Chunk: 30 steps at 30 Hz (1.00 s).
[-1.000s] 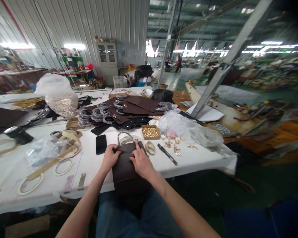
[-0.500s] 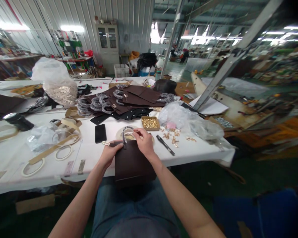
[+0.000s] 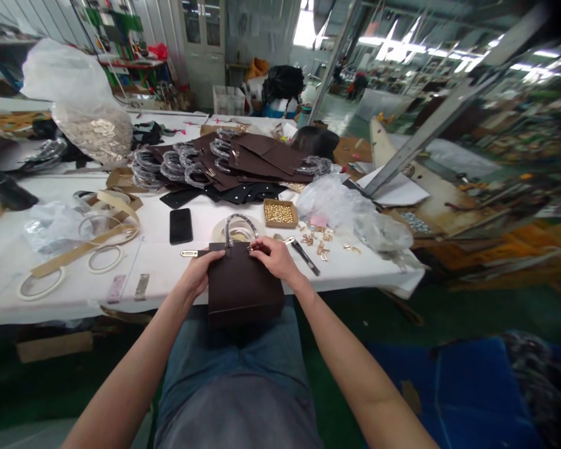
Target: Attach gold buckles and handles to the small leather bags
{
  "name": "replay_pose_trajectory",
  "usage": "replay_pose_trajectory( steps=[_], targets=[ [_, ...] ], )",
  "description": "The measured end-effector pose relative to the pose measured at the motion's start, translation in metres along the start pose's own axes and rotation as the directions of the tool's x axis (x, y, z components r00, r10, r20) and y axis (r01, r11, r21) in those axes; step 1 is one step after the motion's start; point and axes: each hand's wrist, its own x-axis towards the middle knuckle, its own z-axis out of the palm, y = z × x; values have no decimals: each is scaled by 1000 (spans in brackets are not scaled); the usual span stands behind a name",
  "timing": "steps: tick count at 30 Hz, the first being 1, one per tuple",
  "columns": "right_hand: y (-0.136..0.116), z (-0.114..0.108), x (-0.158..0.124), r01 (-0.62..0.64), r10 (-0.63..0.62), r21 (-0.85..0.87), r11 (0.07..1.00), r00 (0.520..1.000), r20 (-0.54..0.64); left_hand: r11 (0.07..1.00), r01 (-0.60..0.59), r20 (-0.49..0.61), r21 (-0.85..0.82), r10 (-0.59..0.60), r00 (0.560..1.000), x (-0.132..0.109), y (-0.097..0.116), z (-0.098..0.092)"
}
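A dark brown handbag (image 3: 245, 284) rests upright against my lap at the table's front edge. Its curved handle (image 3: 238, 218) is wrapped in clear plastic and arches over the top. My left hand (image 3: 202, 268) is closed on the bag's upper left edge, thumb beside the handle's left end. From that side sticks out a strap tab with a gold plate (image 3: 189, 254). At the top right, my right hand (image 3: 273, 257) pinches a small gold-coloured metal piece (image 3: 250, 250) against the bag; its exact shape is unclear. Another gold-plated tab (image 3: 289, 241) shows beyond this hand.
Behind the bag lie tape rolls (image 3: 220, 229), a phone (image 3: 181, 226) and a box of gold studs (image 3: 280, 214). A black cutter or pen (image 3: 305, 257) and gold fittings (image 3: 322, 251) are at right. Brown bag panels (image 3: 266, 156) are piled farther back.
My right hand has moved from above the bag's top edge down onto its right side. The handle now stands arched with both ends at the bag. The camera view has tilted down.
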Motion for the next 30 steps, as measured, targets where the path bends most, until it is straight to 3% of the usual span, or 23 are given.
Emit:
replay_pose_trajectory(
  steps=[5, 17, 30],
  targets=[
    [-7, -3, 1, 73, -72, -45, 996, 997, 38, 999, -36, 66, -35, 38, 997, -7, -3, 3],
    [-10, 8, 0, 237, -214, -258, 936, 970, 116, 998, -61, 31, -19, 62, 998, -8, -8, 7],
    [-19, 9, 10, 407, -248, -533, 742, 905, 347, 998, -57, -36, -40, 56, 998, -16, -6, 16]
  ],
)
